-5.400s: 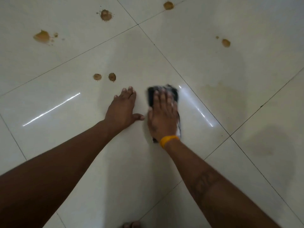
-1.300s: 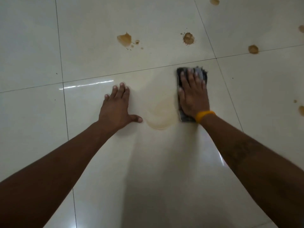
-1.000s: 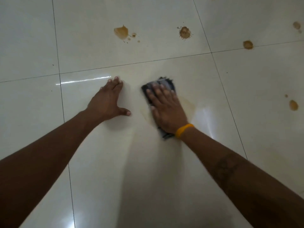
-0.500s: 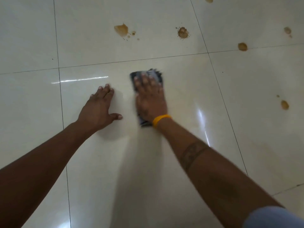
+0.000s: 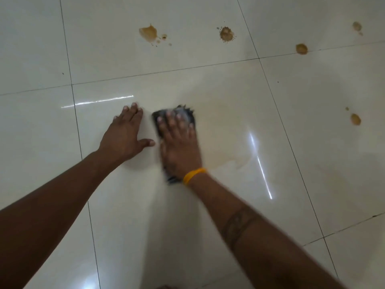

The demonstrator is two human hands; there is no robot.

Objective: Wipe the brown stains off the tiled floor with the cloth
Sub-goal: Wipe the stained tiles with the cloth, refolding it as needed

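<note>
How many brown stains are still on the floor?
5 main stains: a blotch far left with tiny droplets beside it, a splat at far centre, one on the grout line, one at far right, one at right. A faint smear also remains.

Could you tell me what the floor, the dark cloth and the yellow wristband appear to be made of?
Pale glossy tiled floor: likely glazed ceramic or porcelain, given its mirror-like glare. Dark frayed cloth: soft woven fabric, ragged edge. Yellow wristband: smooth, probably silicone or rubber.
</note>
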